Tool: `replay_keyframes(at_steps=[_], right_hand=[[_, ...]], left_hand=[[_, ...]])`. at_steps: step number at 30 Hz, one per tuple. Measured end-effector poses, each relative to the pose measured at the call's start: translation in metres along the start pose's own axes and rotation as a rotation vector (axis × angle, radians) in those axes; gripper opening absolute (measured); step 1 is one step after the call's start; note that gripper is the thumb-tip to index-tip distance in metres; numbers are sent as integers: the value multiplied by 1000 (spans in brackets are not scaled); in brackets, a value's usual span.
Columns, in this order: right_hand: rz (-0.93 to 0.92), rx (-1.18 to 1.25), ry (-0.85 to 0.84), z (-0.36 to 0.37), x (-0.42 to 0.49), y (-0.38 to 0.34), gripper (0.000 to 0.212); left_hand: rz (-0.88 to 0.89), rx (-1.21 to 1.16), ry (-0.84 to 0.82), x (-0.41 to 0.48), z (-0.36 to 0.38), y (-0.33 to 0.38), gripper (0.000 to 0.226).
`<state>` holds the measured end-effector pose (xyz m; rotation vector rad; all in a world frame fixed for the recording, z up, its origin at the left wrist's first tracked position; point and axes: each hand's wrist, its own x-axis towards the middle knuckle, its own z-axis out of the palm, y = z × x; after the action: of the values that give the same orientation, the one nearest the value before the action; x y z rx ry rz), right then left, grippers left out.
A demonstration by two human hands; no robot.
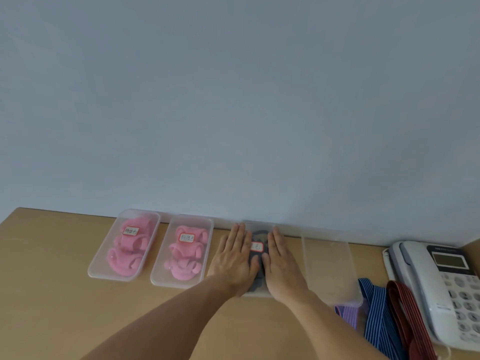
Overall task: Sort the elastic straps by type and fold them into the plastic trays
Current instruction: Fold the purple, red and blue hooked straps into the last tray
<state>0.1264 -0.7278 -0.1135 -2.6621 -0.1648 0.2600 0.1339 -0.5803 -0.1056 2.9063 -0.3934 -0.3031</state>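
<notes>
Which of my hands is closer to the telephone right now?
Right. The right hand lies flat on the right half of the dark-strap tray, left of the telephone; the left hand lies on that tray's left half, farther away.

lighting up softly and evenly, slightly dim, tinting the wall (233, 100) cool blue-grey | dropping only faint shadows beside the left hand (235, 258) and right hand (281, 266) on the table (52, 281) | blurring fine detail mildly | bowing the table edge, stretching corners
</notes>
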Motion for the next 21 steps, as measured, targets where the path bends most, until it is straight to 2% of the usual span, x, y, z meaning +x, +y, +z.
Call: replay_keyframes(at_steps=[6,12,13,17,21], right_hand=[[-64,2,60,-19,-12,-8,56],[-43,-105,0,-47,-43,-9,56],[-25,-115,5,-50,-50,-7,52],[19,-169,-43,-63,-82,0,14],[104,-112,16,-78,-121,6,18]], left_hand=[[-41,110,67,-4,-19,1,84],[1,159,-76,-24,-46,12,60],[23,158,-113,-27,-50,15,59],[100,109,-217,-41,-71,29,43],[190,47,-219,-61,-86,53,27]])
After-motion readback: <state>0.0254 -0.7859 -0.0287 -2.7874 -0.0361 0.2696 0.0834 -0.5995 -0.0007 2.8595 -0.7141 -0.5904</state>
